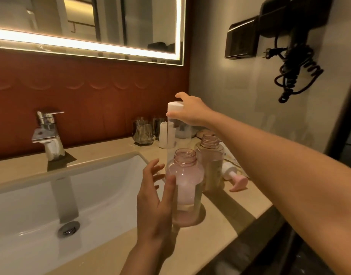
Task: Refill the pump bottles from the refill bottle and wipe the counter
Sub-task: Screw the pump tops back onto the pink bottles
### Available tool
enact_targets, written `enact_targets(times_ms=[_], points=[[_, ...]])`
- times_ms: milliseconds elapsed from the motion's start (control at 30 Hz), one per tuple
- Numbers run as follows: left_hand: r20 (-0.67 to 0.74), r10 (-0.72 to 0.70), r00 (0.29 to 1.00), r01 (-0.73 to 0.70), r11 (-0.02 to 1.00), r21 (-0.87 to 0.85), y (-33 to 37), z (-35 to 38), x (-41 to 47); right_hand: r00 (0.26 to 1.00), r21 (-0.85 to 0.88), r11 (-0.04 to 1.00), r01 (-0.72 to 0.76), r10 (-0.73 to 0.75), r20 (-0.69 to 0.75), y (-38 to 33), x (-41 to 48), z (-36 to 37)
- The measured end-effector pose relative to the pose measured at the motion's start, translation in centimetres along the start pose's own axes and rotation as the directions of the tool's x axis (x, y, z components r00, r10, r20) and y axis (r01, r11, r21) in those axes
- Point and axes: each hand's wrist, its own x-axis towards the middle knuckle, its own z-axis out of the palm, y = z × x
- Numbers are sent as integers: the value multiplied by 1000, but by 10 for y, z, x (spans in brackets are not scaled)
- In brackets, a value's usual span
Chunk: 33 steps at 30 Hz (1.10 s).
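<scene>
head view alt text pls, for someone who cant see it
A person's right hand grips the white cap of a tall clear refill bottle on a beige bathroom counter, while the left hand steadies an open pink pump bottle. A second open bottle and a pump head sit behind, beside a white sink.

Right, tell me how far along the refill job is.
Done: both pink pump bottles stand uncapped, and a pump head lies on the counter. In hand: the right hand holds the tall refill bottle's white cap; the left hand steadies the nearer bottle. Left: pouring, recapping, wiping.
</scene>
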Motion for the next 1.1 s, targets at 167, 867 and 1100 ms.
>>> enact_targets(times_ms=[167, 867, 1100], points=[[63, 46, 997, -52, 995, 90, -8, -3, 2, 1000, 103, 994, -21, 23, -20, -7, -17, -18], [222, 30, 975, -65, 986, 152, -1, -8, -10, 804, -146, 820, -553, 478, -353, 116, -178, 40], [222, 28, 975, -60, 988, 140, -4, -8, -9, 774, 86, 906, -413, 400, -491, 90, -175, -1]])
